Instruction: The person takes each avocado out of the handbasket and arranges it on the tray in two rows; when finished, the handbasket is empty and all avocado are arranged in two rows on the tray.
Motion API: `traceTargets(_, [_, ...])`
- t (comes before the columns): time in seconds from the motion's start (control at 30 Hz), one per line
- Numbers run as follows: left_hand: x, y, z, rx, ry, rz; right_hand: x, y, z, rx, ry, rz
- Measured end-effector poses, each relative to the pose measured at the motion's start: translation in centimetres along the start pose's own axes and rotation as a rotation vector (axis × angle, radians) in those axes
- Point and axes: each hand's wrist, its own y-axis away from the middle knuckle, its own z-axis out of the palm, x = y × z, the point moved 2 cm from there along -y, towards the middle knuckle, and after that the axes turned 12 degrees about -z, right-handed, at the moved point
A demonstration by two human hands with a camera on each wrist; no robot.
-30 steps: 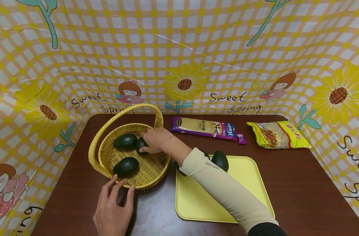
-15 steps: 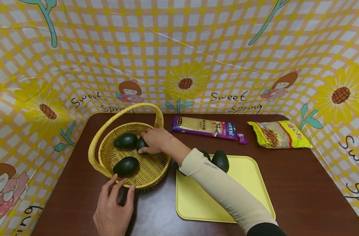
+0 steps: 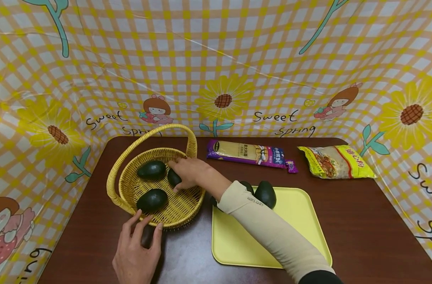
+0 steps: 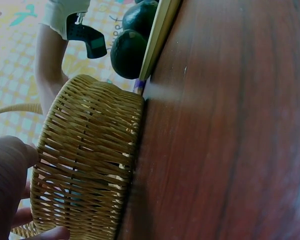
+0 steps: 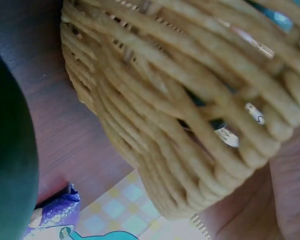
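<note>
A yellow wicker basket [image 3: 180, 221] with a tall handle holds three dark green avocados: one at the back [image 3: 151, 170], a front avocado [image 3: 152, 200] and a right-hand avocado [image 3: 173, 178]. My right hand [image 3: 192, 173] reaches over the basket's right rim, its fingers and thumb spread about the right-hand avocado, which lies on the basket floor. The fingertips are partly hidden. My left hand [image 3: 137, 248] rests its fingertips lightly at the basket's near rim; the left wrist view shows its thumb [image 4: 20, 152] against the wicker wall [image 4: 85, 160].
On the right, a yellow tray [image 3: 290, 232] bears an avocado [image 3: 265, 194] and others partly behind my right sleeve [image 3: 269, 225]. A purple pasta packet [image 3: 245, 153] and a yellow food bag [image 3: 336, 161] lie at the back of the brown table [image 3: 372, 225].
My right hand has shifted slightly right and its thumb has moved away from the fingers, showing more of the right-hand avocado. My left hand has stayed in place.
</note>
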Motion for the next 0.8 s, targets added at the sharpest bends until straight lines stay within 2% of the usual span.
traceTargets(0.8, [0.02, 0.0, -0.01, -0.002, 0.006, 0.002, 0.05, 0.56, 0.25, -0.052, 0.08, -0.033])
